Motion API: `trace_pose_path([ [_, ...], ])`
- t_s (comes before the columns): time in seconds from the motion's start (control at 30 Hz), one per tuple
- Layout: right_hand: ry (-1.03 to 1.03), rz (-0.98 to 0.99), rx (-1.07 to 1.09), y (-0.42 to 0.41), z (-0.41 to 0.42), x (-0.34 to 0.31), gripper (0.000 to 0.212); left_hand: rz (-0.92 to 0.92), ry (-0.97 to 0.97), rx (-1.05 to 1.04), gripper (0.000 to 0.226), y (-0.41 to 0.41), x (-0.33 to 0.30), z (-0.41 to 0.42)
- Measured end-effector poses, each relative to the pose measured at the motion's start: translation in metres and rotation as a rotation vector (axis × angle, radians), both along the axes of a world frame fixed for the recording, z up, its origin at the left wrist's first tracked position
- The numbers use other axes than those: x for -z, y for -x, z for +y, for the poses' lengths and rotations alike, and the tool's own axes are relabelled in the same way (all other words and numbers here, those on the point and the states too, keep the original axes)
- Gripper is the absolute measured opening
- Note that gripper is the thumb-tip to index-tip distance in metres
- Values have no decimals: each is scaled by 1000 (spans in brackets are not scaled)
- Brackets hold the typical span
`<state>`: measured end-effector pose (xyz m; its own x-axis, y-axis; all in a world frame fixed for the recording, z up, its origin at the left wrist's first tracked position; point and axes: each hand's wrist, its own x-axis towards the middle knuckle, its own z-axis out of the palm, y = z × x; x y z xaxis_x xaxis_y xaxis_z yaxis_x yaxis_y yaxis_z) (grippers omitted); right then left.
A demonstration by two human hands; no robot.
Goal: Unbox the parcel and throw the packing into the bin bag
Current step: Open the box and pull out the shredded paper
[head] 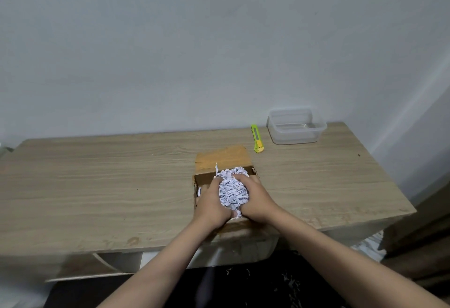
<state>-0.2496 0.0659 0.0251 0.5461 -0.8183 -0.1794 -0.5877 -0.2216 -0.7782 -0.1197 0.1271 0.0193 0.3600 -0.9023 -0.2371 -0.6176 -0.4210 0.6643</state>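
An open brown cardboard box (222,161) sits near the front edge of the wooden table (97,186), its far flap folded back. A clump of white shredded paper (231,190) bulges out of the box. My left hand (211,204) presses the clump from the left and my right hand (255,200) cups it from the right, so both hands hold the same wad. The box's inside below the paper is hidden. A black bin bag (267,283) lies on the floor under my arms, with several paper shreds on it.
A green and yellow utility knife (257,138) lies behind the box to the right. A clear plastic container (295,126) stands at the table's back right corner, against the wall. The table's right edge drops off near a dark wooden panel (418,234).
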Motion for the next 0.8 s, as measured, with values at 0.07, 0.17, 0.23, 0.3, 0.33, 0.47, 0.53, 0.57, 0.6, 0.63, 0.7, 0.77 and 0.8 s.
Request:
trace_pose_path([
  [0.07, 13, -47, 13, -1, 1, -4, 76, 8, 60, -19, 96, 1, -1, 1],
  [0.17, 49, -97, 23, -3, 1, -5, 78, 18, 146, -34, 94, 0, -2, 4],
  [0.23, 68, -115, 32, -4, 3, -5, 78, 25, 185, -47, 91, 0, -2, 6],
  [0.3, 88, -128, 47, -4, 5, -4, 77, 17, 204, -44, 91, 1, -2, 7],
  [0.33, 93, -135, 58, -4, 5, -4, 76, 4, 204, -34, 91, 2, -2, 7],
  [0.47, 76, -165, 93, -4, 6, -8, 75, -1, 195, -16, 91, 3, -4, 4],
  [0.53, 72, -184, 101, -4, 3, -11, 73, 15, 212, -25, 91, 2, -5, 3],
  [0.57, 74, -189, 100, -4, 2, -12, 73, 22, 222, -29, 90, 2, -6, 3],
  [0.6, 80, -189, 95, -4, 0, -15, 73, 26, 237, -34, 90, 2, -8, 2],
  [0.63, 84, -183, 92, -5, -3, -18, 72, 33, 250, -40, 90, 1, -9, 1],
  [0.7, 85, -175, 84, -6, -8, -24, 73, 44, 274, -49, 88, 0, -15, -2],
  [0.77, 102, -175, 77, -7, -15, -32, 73, 52, 303, -46, 89, -3, -22, -7],
  [0.8, 116, -176, 74, -6, -19, -36, 73, 55, 313, -40, 91, -5, -26, -9],
])
